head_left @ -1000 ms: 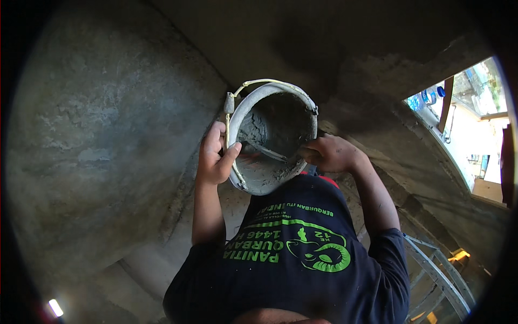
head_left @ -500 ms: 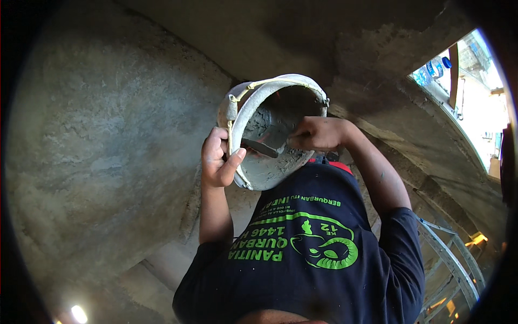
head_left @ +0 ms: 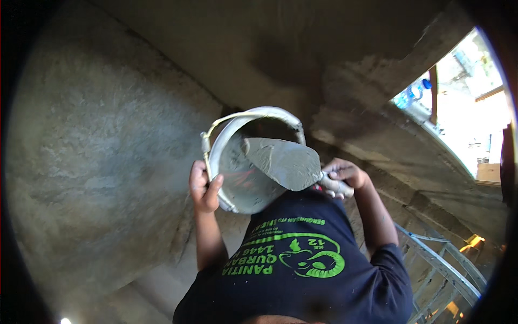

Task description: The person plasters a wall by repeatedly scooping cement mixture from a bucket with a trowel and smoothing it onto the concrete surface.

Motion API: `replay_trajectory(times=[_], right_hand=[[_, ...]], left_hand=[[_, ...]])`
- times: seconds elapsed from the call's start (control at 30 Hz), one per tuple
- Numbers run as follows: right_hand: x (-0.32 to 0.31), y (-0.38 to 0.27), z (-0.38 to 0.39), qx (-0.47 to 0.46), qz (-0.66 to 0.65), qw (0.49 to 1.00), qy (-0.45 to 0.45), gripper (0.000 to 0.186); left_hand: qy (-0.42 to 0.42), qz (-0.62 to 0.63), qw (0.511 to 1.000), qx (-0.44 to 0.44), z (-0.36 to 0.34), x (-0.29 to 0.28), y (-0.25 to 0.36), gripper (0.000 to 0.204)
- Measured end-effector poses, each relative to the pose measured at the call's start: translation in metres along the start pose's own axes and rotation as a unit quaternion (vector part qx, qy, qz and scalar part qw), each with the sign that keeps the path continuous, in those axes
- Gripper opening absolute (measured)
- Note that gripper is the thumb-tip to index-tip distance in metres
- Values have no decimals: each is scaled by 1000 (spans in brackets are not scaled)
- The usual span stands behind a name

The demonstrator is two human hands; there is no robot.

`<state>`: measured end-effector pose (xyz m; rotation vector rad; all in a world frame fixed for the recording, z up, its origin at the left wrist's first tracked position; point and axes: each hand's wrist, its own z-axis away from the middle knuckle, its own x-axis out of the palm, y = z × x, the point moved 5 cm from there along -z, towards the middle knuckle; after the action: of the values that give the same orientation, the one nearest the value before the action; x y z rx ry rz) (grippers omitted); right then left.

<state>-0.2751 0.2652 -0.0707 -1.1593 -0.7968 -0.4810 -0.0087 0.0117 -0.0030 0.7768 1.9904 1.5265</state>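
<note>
We see the left hand (head_left: 204,189) with fingers closed on the rim of the heavy, stiff bucket (head_left: 237,162) before the chest, while the right hand (head_left: 345,175) grips the slippery, mortar-loaded trowel (head_left: 286,162) by its handle.

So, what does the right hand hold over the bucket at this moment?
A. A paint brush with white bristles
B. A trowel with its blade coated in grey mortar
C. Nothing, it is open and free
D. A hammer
B: the right hand grips the handle of a trowel whose broad pointed blade is covered in grey mortar and lies across the mouth of the bucket, while the left hand holds the bucket's rim.
</note>
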Motion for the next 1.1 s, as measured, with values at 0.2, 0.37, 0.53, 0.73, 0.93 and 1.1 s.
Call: replay_trajectory(times=[0.2, 0.37, 0.53, 0.73, 0.93, 1.1], right_hand=[[51, -69, 55, -280, 290, 859, 315, 41], [73, -120, 62, -327, 701, 417, 478, 49], [53, -139, 51, -338, 695, 344, 533, 54], [44, -164, 38, -302, 717, 268, 568, 57], [2, -122, 47, -151, 732, 295, 595, 58], [13, -121, 57, -271, 717, 333, 550, 54]], left_hand=[[33, -3, 999, -21, -5, -9, -13, 25], [34, 21, 996, -76, -10, -13, -26, 24], [34, 27, 996, -78, -14, -10, -24, 25], [20, 23, 998, -56, -16, -7, -22, 24], [14, 16, 998, -62, -9, -21, -34, 24], [38, 23, 996, -71, -8, -19, -34, 25]])
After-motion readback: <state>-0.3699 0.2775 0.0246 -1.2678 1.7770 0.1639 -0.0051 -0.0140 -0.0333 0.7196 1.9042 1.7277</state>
